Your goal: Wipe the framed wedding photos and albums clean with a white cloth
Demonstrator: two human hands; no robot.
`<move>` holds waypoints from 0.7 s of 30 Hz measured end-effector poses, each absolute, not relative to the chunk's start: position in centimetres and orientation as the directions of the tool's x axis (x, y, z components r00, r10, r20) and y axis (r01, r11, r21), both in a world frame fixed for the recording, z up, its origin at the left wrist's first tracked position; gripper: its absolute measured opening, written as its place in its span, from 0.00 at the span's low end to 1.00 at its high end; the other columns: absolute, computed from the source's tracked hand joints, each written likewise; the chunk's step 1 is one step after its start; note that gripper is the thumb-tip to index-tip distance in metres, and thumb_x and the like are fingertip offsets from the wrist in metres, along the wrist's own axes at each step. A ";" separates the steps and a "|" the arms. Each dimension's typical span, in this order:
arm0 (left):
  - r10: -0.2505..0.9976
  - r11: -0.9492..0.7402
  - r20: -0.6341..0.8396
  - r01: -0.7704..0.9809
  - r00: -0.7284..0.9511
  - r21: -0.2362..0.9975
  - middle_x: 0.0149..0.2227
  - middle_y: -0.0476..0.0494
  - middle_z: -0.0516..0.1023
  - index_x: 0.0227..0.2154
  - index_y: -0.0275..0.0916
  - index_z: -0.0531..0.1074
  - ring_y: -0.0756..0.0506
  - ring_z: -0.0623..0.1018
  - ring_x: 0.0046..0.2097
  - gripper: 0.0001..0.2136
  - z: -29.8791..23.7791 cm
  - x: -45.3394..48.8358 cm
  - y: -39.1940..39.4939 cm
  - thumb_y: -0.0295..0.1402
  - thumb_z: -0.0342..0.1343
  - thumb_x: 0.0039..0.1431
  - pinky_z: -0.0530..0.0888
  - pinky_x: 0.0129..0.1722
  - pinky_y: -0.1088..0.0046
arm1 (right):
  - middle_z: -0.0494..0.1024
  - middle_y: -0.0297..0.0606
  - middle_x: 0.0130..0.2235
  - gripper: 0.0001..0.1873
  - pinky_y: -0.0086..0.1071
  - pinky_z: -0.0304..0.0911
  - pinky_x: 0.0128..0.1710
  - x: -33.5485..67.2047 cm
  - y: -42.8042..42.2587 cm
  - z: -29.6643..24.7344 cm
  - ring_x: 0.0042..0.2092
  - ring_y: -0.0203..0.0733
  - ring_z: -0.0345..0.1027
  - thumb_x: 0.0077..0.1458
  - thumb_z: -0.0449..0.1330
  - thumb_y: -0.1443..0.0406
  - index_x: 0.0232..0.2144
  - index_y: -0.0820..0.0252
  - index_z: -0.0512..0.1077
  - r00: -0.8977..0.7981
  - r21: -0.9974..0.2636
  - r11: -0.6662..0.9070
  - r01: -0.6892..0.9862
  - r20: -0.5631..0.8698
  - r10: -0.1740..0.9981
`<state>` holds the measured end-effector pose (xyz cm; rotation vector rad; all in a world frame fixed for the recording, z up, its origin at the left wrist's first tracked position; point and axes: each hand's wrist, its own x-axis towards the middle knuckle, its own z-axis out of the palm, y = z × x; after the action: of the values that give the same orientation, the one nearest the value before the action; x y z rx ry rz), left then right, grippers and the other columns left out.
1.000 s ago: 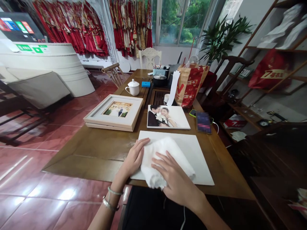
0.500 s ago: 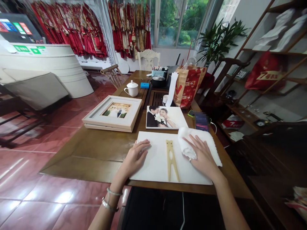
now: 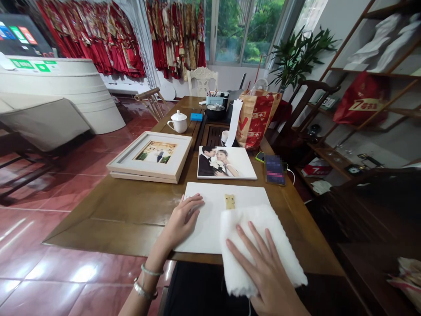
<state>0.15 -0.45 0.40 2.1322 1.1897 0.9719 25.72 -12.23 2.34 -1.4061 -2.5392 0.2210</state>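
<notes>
A flat white board [image 3: 210, 228] lies at the front edge of the brown table. My left hand [image 3: 184, 219] rests at its left edge, fingers stretched out and holding nothing. On the right, my right hand [image 3: 259, 259] lies with fingers spread flat on top of a white cloth [image 3: 240, 219]; its thumb is hidden. The cloth covers the right front of the board and reaches past the table edge. Above the cloth shows the cat-faced head of a cream, two-legged piece [image 3: 229, 201]; its legs are covered.
Behind the board lies a wedding photo panel [image 3: 243, 162]. Stacked picture frames [image 3: 148, 169] are at left, a lidded white cup [image 3: 179, 122] beyond. A paper bag [image 3: 256, 118] and a phone [image 3: 275, 170] with a cable stand right. The table [image 3: 125, 215] has a near edge.
My right hand has moved the cloth left and toward me, from the board's right corner over the cream piece's legs. My left hand has stayed in place.
</notes>
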 end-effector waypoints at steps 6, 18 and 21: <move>0.864 -0.493 0.333 0.508 0.376 0.706 0.53 0.38 0.75 0.47 0.40 0.73 0.40 0.70 0.60 0.13 0.5 0.1 -0.4 0.28 0.48 0.63 0.63 0.62 0.51 | 0.49 0.37 0.69 0.40 0.65 0.30 0.63 27.4 -9.6 3.3 0.69 0.58 0.37 0.53 0.58 0.62 0.66 0.43 0.49 -0.480 -0.295 0.475 0.829 0.062 0.875; 0.874 -0.477 0.317 0.516 0.369 0.712 0.53 0.38 0.75 0.47 0.40 0.73 0.39 0.70 0.60 0.13 0.6 0.1 -0.4 0.28 0.49 0.62 0.57 0.64 0.48 | 0.44 0.38 0.70 0.43 0.68 0.25 0.62 22.7 -3.7 2.8 0.69 0.61 0.28 0.48 0.55 0.70 0.66 0.49 0.50 -0.162 -0.222 0.189 0.957 0.132 0.978; 0.879 -0.464 0.306 0.510 0.366 0.724 0.53 0.37 0.75 0.48 0.39 0.72 0.39 0.70 0.60 0.14 0.7 0.2 -0.4 0.28 0.48 0.62 0.61 0.63 0.49 | 0.40 0.32 0.70 0.48 0.64 0.20 0.63 21.0 -6.7 3.7 0.70 0.56 0.22 0.42 0.54 0.74 0.66 0.46 0.50 -0.356 -0.285 0.366 0.886 0.087 0.930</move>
<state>0.16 -0.39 0.71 2.1122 1.1978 0.9357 20.96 -6.71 3.66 -1.6247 -2.3937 0.2770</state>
